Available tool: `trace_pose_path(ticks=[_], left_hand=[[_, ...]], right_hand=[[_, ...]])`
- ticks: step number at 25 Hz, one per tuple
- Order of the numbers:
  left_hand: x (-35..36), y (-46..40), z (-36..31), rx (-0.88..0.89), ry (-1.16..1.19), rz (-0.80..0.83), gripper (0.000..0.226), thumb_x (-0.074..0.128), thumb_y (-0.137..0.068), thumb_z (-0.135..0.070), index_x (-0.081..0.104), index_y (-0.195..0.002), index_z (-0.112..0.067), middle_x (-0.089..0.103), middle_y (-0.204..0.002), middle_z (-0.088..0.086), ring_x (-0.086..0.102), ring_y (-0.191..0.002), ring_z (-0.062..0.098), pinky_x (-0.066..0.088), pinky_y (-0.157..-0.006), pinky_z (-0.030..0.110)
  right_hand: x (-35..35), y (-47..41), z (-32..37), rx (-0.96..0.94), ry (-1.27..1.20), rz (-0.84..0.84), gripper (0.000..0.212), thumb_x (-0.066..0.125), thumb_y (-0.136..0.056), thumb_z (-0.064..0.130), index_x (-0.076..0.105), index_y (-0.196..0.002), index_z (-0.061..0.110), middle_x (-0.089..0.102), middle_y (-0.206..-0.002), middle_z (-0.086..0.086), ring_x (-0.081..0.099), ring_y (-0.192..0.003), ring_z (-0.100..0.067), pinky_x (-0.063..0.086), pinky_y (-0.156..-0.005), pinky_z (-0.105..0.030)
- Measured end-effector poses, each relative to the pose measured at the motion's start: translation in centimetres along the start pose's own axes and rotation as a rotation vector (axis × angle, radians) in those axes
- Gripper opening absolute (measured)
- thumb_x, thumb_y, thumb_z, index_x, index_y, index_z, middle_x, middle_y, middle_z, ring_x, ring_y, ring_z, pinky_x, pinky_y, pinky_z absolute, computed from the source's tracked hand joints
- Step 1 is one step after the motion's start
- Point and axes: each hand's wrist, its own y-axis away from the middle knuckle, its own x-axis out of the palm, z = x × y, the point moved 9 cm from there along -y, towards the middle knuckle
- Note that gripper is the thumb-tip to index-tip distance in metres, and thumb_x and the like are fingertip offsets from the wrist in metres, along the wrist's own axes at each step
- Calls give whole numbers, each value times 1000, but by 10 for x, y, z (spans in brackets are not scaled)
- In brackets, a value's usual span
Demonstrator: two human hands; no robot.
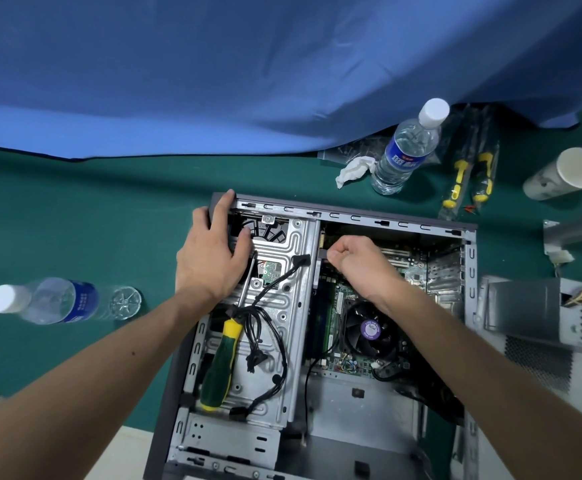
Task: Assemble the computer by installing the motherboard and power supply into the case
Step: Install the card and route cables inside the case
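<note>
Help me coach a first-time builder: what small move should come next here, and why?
Probably press the small black part pinched in the right hand down at the motherboard's far edge. The left hand already steadies the case, and the power supply sits outside it.

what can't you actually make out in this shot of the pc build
- Head view: what the right hand pinches; its curled fingers cover it.
- Motherboard far section: hidden under the right hand and wrist.
- Power supply: cut off by the right edge.
- Lying water bottle label: blurred, unreadable.
- Screwdriver tip: hidden under the left hand on the case.
</note>
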Motion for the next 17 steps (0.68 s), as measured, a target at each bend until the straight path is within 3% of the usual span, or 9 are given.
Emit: trace_pose_path(ticks=[4, 9, 14, 17], left_hand=[[-1, 0, 0, 15, -3, -13, 56, 41, -97, -52, 20, -148, -42, 39, -125, -1, 49, -82, 20, 42, -72, 38], [1, 0, 5, 22, -14, -17, 56, 41, -96, -52, 20, -148, -42, 39, -125, 0, 47, -81, 19, 41, -71, 36], [-1, -2, 4, 15, 4, -16, 56, 42, -96, -52, 21, -147, -43, 40, -126, 1, 52, -83, 22, 43, -74, 38], [-2, -2, 3, 12, 2, -11, 55, 43, -96, -51, 22, -147, -44, 40, -126, 2, 57, -88, 28, 47, -78, 43]], right_hand=[[1, -1, 5, 25, 3, 28, 18, 47, -100, 22, 60, -89, 27, 62, -92, 7, 55, -85, -10, 41, -67, -28], [5, -3, 9, 8, -7, 127, 17, 47, -101, 21, 60, -91, 27, 59, -100, 12, 50, -92, 0, 36, -78, -31], [-6, 2, 9, -112, -10, 237, 27, 55, -96, 47, 65, -88, 23, 68, -79, 10, 57, -69, -6, 43, -69, -26], [-17, 4, -15, -125, 318, 303, 20, 69, -86, 47, 60, -90, 29, 64, -74, 14, 58, -63, 2, 41, -57, -17]])
